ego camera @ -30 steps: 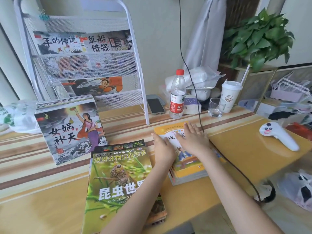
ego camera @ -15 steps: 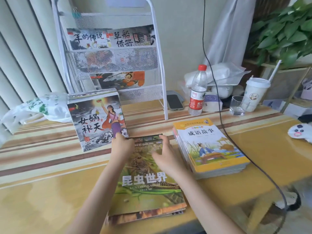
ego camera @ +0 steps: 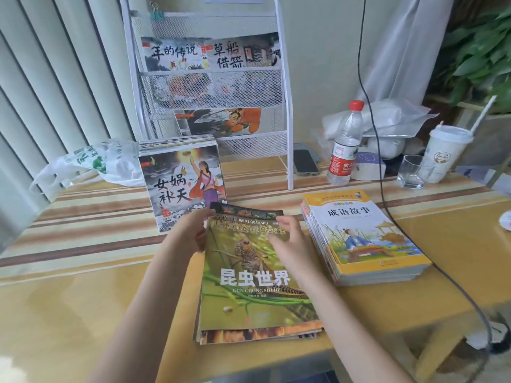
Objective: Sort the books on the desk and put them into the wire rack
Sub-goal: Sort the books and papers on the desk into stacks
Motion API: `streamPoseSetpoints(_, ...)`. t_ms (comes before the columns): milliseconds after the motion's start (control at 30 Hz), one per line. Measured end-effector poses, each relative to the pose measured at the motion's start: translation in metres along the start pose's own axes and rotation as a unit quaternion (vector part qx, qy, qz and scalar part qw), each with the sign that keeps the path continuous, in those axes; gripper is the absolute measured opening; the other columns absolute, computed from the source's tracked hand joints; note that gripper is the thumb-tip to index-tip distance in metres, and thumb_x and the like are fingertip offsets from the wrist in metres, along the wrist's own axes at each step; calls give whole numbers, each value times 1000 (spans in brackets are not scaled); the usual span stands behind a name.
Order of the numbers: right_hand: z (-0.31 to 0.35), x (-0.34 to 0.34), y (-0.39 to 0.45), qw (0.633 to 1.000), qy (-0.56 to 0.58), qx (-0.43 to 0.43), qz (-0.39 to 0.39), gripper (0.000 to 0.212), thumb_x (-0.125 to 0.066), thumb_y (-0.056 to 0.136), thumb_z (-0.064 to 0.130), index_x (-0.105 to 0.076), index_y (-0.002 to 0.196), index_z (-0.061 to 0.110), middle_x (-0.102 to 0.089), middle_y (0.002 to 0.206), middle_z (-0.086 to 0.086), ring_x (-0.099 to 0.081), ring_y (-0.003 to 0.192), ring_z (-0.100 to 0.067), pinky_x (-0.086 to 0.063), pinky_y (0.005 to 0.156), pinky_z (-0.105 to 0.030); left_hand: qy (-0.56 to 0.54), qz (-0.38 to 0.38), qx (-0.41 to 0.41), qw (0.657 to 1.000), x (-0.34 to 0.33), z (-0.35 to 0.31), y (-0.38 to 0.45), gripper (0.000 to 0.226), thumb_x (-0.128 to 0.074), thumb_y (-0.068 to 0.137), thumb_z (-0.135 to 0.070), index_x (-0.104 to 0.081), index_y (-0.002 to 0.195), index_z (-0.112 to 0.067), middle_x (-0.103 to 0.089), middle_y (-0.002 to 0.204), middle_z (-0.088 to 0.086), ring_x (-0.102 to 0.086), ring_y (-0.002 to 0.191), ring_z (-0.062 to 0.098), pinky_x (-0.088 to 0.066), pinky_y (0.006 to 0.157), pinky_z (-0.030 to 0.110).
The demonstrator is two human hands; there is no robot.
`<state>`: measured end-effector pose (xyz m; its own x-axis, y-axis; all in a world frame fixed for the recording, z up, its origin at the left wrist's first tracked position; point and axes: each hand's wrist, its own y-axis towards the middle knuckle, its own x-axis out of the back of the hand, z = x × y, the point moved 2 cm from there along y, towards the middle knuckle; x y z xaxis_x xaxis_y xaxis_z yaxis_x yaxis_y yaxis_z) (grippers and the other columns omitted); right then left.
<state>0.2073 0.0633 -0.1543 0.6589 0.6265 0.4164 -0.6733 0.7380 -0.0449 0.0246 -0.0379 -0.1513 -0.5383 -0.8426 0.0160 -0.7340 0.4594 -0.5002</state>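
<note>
A green insect book (ego camera: 249, 275) tops a stack at the desk's front centre. My left hand (ego camera: 190, 230) grips its far left corner and my right hand (ego camera: 290, 244) holds its far right edge; the far end looks slightly raised. To the right lies a stack topped by a yellow story book (ego camera: 362, 233). A stack with a dark picture book (ego camera: 185, 189) on top sits at the left, in front of the white wire rack (ego camera: 289, 111). The rack holds two picture books (ego camera: 210, 52) in its upper tier and one (ego camera: 221, 120) lower down.
A phone (ego camera: 305, 161), a water bottle (ego camera: 345, 145), a glass (ego camera: 413, 171) and a lidded cup with a straw (ego camera: 445, 153) stand behind the yellow stack. A black cable (ego camera: 376, 134) hangs down across the desk's right side. A plastic bag (ego camera: 91, 164) lies at the left.
Both hands left the yellow story book stack and moved left onto the green insect book, now gripping its far corners. The camera view shifted left and closer.
</note>
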Motion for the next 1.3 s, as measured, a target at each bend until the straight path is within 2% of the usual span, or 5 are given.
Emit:
streamPoseSetpoints(133, -6, -4, 5, 999, 34, 4, 8, 42, -54, 93, 25, -38, 132, 29, -44, 136, 13, -50, 77, 9, -39, 47, -4, 85, 28, -55, 994, -7, 2, -9, 35, -73, 80, -29, -58, 100, -4, -67, 76, 11, -66, 56, 21, -60, 61, 33)
streamPoseSetpoints(333, -13, 7, 16, 998, 50, -14, -38, 66, -62, 82, 51, -33, 135, 25, -44, 139, 4, -46, 122, -15, -40, 99, -34, 75, -26, -226, 971, -18, -8, -41, 27, -71, 83, -29, -62, 98, -9, -71, 86, 12, -70, 68, 26, -60, 69, 43)
streamPoseSetpoints(600, 54, 53, 25, 966, 175, 182, -55, 18, -62, 89, 30, -55, 106, 29, -66, 104, 14, -62, 95, 2, -46, 84, -19, -21, 10, -467, 884, -15, -55, -94, 9, -69, 84, -28, -66, 92, -31, -72, 96, -4, -68, 95, 20, -55, 86, 45)
streamPoseSetpoints(1067, 56, 45, 24, 965, 185, 170, -77, 20, -65, 82, 43, -60, 99, 34, -65, 101, 22, -58, 92, 13, -42, 75, -6, -1, -111, -473, 874, -32, -19, -89, 69, -74, 68, -54, -55, 124, -17, -65, 118, -2, -60, 111, 12, -46, 101, 42)
streamPoseSetpoints(1300, 72, 51, 37, 976, -127, 102, -147, 65, -54, 85, 57, -40, 127, 10, -55, 127, -8, -53, 115, -29, -46, 85, -39, 70, -79, -312, 944, -24, -25, -54, 63, -77, 64, -57, -53, 105, -15, -68, 96, 3, -67, 83, 16, -56, 77, 35)
